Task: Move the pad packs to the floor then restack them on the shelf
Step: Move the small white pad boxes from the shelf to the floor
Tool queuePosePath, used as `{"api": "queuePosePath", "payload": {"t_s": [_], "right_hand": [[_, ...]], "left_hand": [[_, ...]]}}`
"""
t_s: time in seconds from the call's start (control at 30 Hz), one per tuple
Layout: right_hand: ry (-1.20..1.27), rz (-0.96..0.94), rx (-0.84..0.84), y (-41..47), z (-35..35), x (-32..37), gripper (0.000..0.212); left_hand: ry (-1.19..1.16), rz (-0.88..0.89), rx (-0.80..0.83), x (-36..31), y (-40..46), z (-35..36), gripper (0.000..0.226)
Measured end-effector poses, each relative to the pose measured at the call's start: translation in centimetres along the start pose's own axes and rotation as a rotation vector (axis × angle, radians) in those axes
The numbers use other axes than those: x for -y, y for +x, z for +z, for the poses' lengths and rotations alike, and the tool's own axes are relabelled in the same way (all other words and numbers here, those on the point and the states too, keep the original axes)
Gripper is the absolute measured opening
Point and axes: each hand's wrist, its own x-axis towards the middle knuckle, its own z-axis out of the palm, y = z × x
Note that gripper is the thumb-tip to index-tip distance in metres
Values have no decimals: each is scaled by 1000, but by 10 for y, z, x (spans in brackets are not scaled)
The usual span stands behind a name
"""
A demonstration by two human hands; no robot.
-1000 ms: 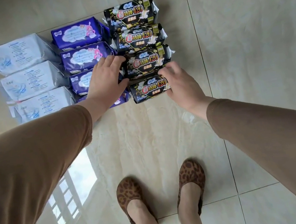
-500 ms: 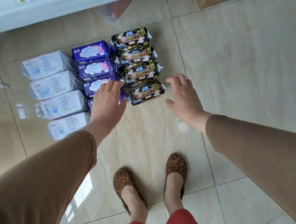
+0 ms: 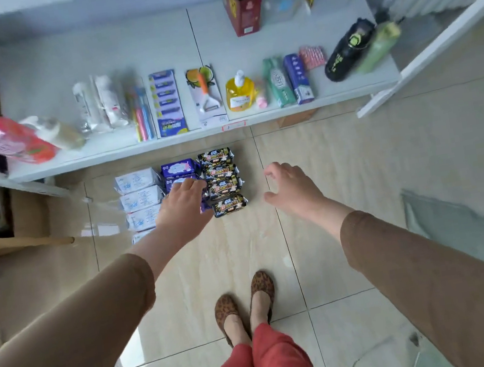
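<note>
Both arms reach forward in brown sleeves. The left hand (image 3: 183,208) hangs flat, fingers relaxed, over the purple packs (image 3: 179,168); the right hand (image 3: 290,186) spreads loose, holding nothing, at three o'clock of the glossy black packs (image 3: 224,186). Crinkly white packs (image 3: 139,196) lie at nine o'clock, all on shiny floor tiles (image 3: 342,167).

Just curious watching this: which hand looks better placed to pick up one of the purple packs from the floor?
Probably the left hand: it sits directly over the purple packs. The right hand hangs open over bare floor, beyond the black packs.
</note>
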Motion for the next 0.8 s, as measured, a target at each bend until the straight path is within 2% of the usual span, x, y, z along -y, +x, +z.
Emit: {"api": "queuePosePath", "payload": {"t_s": [0.2, 0.37, 0.53, 0.8], "right_hand": [[11, -75, -125, -64, -127, 47, 49], [-38, -175, -242, -85, -214, 59, 49], [-58, -247, -296, -74, -285, 43, 44], [-65, -302, -302, -23, -387, 3, 48]], "left_hand": [[-85, 34, -100, -47, -50, -128, 61], [-83, 100, -221, -98, -53, -208, 60], [-71, 161, -322, -154, -24, -261, 59], [-91, 91, -374, -223, 35, -313, 60]]}}
